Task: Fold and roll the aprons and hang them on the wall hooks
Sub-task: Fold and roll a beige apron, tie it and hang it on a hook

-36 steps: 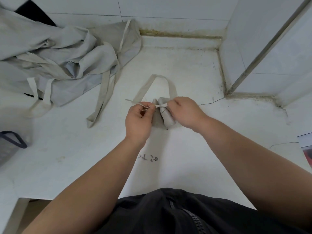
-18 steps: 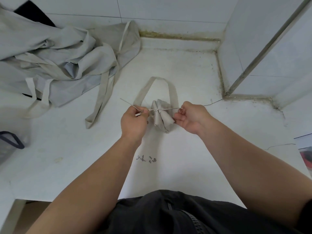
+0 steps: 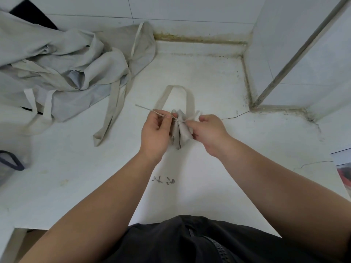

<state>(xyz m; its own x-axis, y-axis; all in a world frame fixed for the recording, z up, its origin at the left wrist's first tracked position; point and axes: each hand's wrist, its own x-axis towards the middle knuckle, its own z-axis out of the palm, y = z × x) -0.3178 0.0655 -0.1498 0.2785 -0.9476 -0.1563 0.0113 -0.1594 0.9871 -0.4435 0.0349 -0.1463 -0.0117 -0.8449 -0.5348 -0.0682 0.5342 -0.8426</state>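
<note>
A small rolled grey apron bundle (image 3: pixel 180 131) lies on the white counter (image 3: pixel 218 164) between my hands, cinched by a thin tie string (image 3: pixel 152 111). Its neck loop (image 3: pixel 178 93) lies flat beyond it. My left hand (image 3: pixel 154 133) pinches one string end, which sticks out to the upper left. My right hand (image 3: pixel 209 130) pinches the other end close to the knot on the bundle's right. A heap of loose grey aprons (image 3: pixel 62 61) with trailing straps lies at the back left.
Tiled walls close off the back and right, with a metal-framed corner (image 3: pixel 275 82) at right. A dark-handled basket (image 3: pixel 9 164) sits at the left edge. A red-and-white object (image 3: pixel 344 168) shows at the right edge. Dark marks (image 3: pixel 164 180) are on the counter.
My hands pulled the string ends apart, tightening the tie, and have now come back closer to the bundle. The bundle has stayed in the same spot.
</note>
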